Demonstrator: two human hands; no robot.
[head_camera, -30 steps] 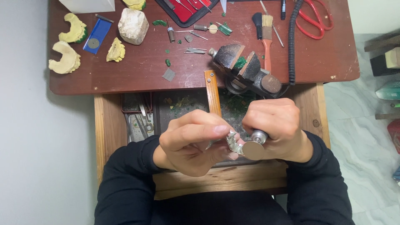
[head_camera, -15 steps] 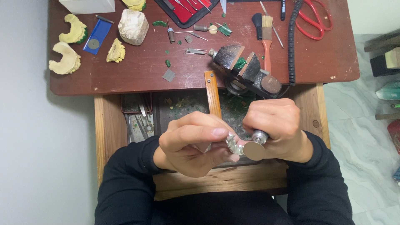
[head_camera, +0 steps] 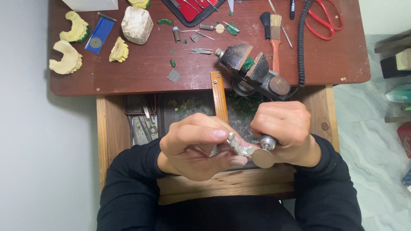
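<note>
My left hand (head_camera: 195, 145) pinches a small, shiny, irregular metal piece (head_camera: 238, 146) between thumb and fingers. My right hand (head_camera: 284, 130) grips a rotary handpiece (head_camera: 268, 142) whose flat round disc (head_camera: 262, 158) sits against the metal piece. Both hands meet over an open wooden drawer (head_camera: 112, 137), just in front of a wooden bench peg (head_camera: 218, 96). My sleeves are black.
On the reddish bench top (head_camera: 141, 72) stand a small black vise (head_camera: 252, 70) holding green wax, a brush (head_camera: 275, 36), red scissors (head_camera: 325, 19), a coiled black cord (head_camera: 301, 42), yellowish dental casts (head_camera: 66, 60), a whitish block (head_camera: 137, 25) and small tools. The drawer holds metal tools (head_camera: 143, 126) and green scraps.
</note>
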